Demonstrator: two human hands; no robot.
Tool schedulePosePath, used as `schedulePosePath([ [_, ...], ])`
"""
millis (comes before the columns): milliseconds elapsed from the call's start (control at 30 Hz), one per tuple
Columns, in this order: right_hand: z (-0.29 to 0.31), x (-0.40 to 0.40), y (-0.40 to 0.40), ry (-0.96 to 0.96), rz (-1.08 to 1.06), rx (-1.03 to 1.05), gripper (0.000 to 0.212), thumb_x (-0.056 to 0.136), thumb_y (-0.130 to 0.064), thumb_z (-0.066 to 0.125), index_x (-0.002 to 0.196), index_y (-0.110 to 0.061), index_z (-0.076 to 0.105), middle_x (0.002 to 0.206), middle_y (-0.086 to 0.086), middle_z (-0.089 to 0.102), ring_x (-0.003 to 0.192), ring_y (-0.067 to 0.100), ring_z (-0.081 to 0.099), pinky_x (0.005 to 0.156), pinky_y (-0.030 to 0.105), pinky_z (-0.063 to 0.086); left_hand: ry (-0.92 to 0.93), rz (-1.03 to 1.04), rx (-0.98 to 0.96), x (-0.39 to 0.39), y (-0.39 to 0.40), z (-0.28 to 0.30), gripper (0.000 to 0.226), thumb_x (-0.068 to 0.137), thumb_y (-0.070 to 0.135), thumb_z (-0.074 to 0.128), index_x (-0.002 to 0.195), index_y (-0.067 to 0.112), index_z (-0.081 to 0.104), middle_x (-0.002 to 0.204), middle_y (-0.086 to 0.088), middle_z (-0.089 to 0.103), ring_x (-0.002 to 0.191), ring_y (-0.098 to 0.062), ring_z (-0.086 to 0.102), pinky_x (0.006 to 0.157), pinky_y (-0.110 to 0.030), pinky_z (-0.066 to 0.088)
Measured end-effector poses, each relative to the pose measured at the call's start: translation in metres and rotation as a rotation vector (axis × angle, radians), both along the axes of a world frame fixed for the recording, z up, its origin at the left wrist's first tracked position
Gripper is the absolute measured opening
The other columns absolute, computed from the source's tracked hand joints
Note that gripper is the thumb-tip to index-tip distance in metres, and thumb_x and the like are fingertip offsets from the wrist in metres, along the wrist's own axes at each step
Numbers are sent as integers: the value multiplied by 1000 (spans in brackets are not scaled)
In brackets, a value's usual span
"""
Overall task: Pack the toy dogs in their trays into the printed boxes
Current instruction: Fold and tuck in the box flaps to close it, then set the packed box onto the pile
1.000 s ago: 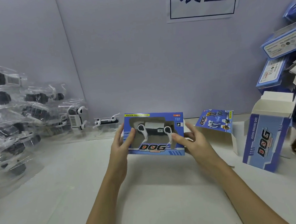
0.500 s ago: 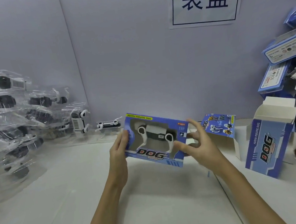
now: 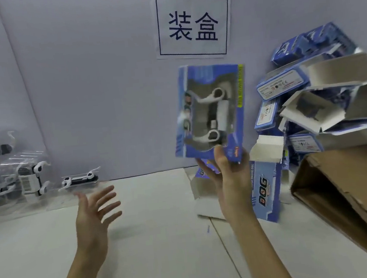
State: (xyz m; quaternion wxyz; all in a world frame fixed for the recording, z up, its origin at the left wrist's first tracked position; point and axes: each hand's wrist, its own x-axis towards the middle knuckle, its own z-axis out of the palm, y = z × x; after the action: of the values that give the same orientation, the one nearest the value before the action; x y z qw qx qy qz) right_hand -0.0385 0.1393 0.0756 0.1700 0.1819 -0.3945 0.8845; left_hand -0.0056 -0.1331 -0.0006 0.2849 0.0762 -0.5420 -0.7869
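A blue printed window box (image 3: 234,111) with a white and black toy dog (image 3: 211,115) inside is held upright in the air, blurred by motion. My right hand (image 3: 229,179) grips its lower end with thumb in front and fingers behind. Over the white table (image 3: 155,243) my left hand (image 3: 93,218) hovers with fingers spread, holding nothing. Toy dogs in clear plastic trays (image 3: 30,177) lie piled at the left, one single tray (image 3: 80,179) nearest the wall.
An open-topped printed box (image 3: 266,186) stands right of my right hand, with a flattened one (image 3: 204,193) behind the hand. Several blue boxes (image 3: 309,94) are heaped at the right above a brown carton (image 3: 354,200). A paper sign (image 3: 193,24) hangs on the wall.
My left hand has let go of the box and dropped open. My right hand has lifted the box up and rightward, turning it on end. The view has swung right.
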Motion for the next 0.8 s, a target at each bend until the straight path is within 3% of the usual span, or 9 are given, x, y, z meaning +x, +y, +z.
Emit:
schedulePosePath([
  [67, 10, 5, 10, 19, -213, -226, 89, 74, -40, 92, 143, -16, 41, 135, 6, 68, 119, 27, 71, 91, 37, 62, -35, -42, -53, -3, 6, -2, 73, 102, 69, 28, 114, 13, 73, 124, -16, 71, 102, -34, 66, 89, -50, 51],
  [133, 18, 0, 31, 23, -395, -386, 84, 75, -42, 91, 138, -19, 41, 138, 12, 65, 117, 30, 72, 90, 35, 62, -69, -84, -117, -4, 12, -3, 75, 104, 66, 27, 115, 8, 73, 119, -16, 73, 100, -36, 67, 87, -50, 50],
  [200, 27, -12, 58, -33, -538, -417, 74, 84, -34, 87, 138, -15, 40, 132, 14, 68, 113, 26, 74, 87, 33, 63, -91, -135, -165, -4, 15, -5, 77, 104, 65, 26, 115, 6, 74, 116, -16, 74, 99, -37, 67, 86, -50, 50],
  [300, 23, -35, 93, -149, -818, -10, 78, 88, -27, 84, 146, -6, 37, 135, 17, 60, 119, 23, 66, 93, 26, 57, -108, -177, -225, -4, 20, -7, 80, 102, 67, 26, 111, 6, 76, 113, -16, 75, 97, -36, 68, 86, -49, 50],
  [400, 5, -54, 117, -203, -1133, 515, 86, 84, -27, 88, 152, -2, 42, 138, 24, 48, 121, 38, 50, 101, 38, 49, -117, -184, -249, -5, 22, -8, 79, 101, 68, 27, 107, 9, 79, 112, -13, 75, 97, -35, 69, 86, -49, 51],
  [500, -8, -66, 124, -262, -1291, 845, 77, 85, -29, 86, 148, -5, 50, 133, 17, 60, 127, 38, 44, 105, 45, 33, -127, -175, -268, -6, 22, -8, 76, 100, 69, 29, 102, 14, 81, 111, -11, 76, 96, -34, 70, 85, -48, 53],
  [633, -32, -72, 116, -283, -1271, 1151, 35, 92, -23, 78, 123, -11, 68, 124, 10, 66, 135, 33, 41, 106, 55, 28, -145, -182, -293, -6, 23, -9, 74, 101, 68, 31, 101, 15, 82, 110, -10, 76, 94, -32, 71, 85, -48, 54],
  [800, -36, -78, 106, -179, -1234, 1189, 22, 91, -16, 80, 111, -8, 76, 114, 13, 70, 126, 37, 48, 101, 56, 36, -144, -180, -317, -7, 22, -9, 69, 101, 67, 33, 100, 18, 82, 110, -9, 77, 93, -31, 72, 84, -47, 55],
])
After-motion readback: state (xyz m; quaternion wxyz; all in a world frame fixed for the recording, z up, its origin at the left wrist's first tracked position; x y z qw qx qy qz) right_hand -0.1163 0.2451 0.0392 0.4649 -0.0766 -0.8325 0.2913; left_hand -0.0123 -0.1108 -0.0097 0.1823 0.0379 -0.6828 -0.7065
